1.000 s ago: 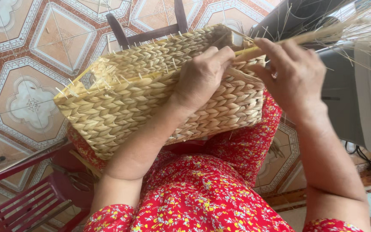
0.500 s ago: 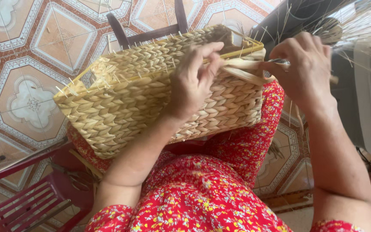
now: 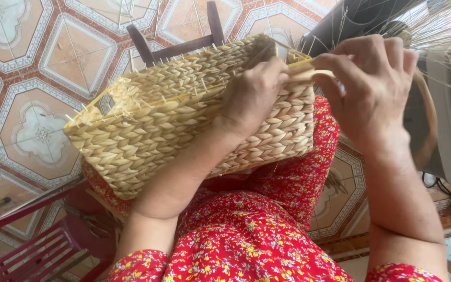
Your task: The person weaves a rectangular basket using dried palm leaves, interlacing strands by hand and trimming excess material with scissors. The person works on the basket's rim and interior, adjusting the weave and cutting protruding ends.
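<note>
Nearest to the camera we note a red flowered dress [image 3: 246,240] across the lap, with 2 bare forearms rising from it.

The basket [image 3: 184,120], woven of pale straw, rests tilted on the lap, its mouth turned away toward the tiled floor [image 3: 32,78]. Short cut ends stick out along its rim and sides.

The left hand [image 3: 254,96] lies on the upper side of the basket near the rim, fingers curled and pressing the weave, thumb toward the corner. We judge it a steadying hold that pins the last-laid strand.

The right hand [image 3: 371,89] sits just beside the far corner, fingers closed in a pinch on a flat straw strand [image 3: 309,75] that runs to the rim. The wrist is bent, forearm nearly upright in the picture.

We judge the step in hand to be weaving or binding at the rim corner. The next move would call for a firm pull along the rim line while the left hand keeps the basket from turning.

Beyond stand a dark wooden frame [image 3: 178,39], a red rack [image 3: 32,250] at lower left, and loose straw [image 3: 434,26] at upper right.
</note>
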